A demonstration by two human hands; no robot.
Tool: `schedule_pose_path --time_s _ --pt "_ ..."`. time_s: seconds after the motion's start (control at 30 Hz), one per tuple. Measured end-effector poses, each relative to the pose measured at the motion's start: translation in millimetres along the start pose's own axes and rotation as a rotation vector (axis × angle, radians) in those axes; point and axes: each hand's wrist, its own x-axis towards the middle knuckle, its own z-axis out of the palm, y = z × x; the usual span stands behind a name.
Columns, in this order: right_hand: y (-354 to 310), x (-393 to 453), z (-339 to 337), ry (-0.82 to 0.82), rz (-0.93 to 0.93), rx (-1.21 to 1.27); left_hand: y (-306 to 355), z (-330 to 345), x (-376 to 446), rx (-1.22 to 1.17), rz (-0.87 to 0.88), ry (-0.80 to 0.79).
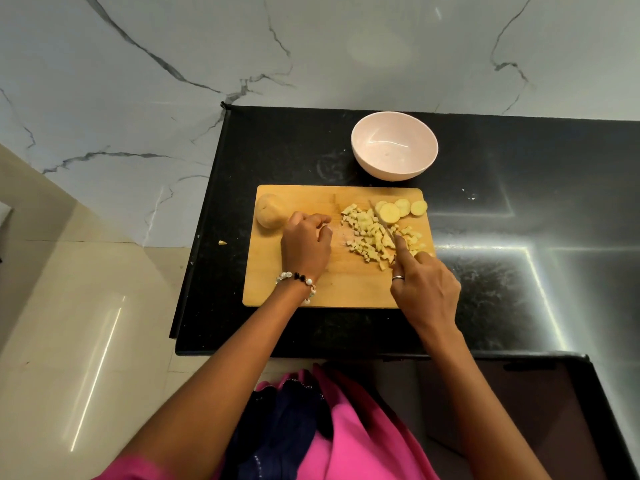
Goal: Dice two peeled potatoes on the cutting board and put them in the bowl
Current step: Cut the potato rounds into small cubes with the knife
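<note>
diced potato [375,233] heaped mid cutting board [339,289], slices [401,207] behind, whole potato [270,211] far left. right hand [424,289] clasping knife [382,221]; left hand [306,244] loosely curled, seemingly empty. wet, slippery, firm: best scooped.

Your arms are bare to above the elbow. On your left wrist you wear a beaded bracelet [297,280] of clear, white and black beads. A silver ring [397,277] circles a finger of your right hand [424,285]. You wear a bright pink garment [363,431] with dark navy fabric [277,431].
</note>
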Motion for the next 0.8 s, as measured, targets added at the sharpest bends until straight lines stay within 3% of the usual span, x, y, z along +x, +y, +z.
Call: schedule_pose_path --time_s 0.13,0.23,0.37,0.5,0.63,0.8 --pt "20.1 1.7 1.5 0.094 -0.094 -0.188 21.4 16.6 3.6 0.130 0.532 -0.033" --pt "32.8 0.5 -2.3 0.160 -0.072 -0.231 24.3 31.9 5.9 0.308 0.662 -0.068" --pt "54.2 -3.0 -3.9 0.146 -0.035 -0.196 22.6 45.2 6.9 0.417 0.544 0.014" --pt "64.1 -6.0 -2.3 0.131 0.140 -0.006 28.6 49.9 18.0 0.390 0.378 0.039" --pt "61.5 -1.2 -0.1 0.074 0.261 0.150 49.1 58.0 29.2 0.317 0.288 -0.159" --pt "54.2 8.4 1.5 0.019 0.294 0.199 66.8 72.2 40.8 0.552 0.235 -0.283"
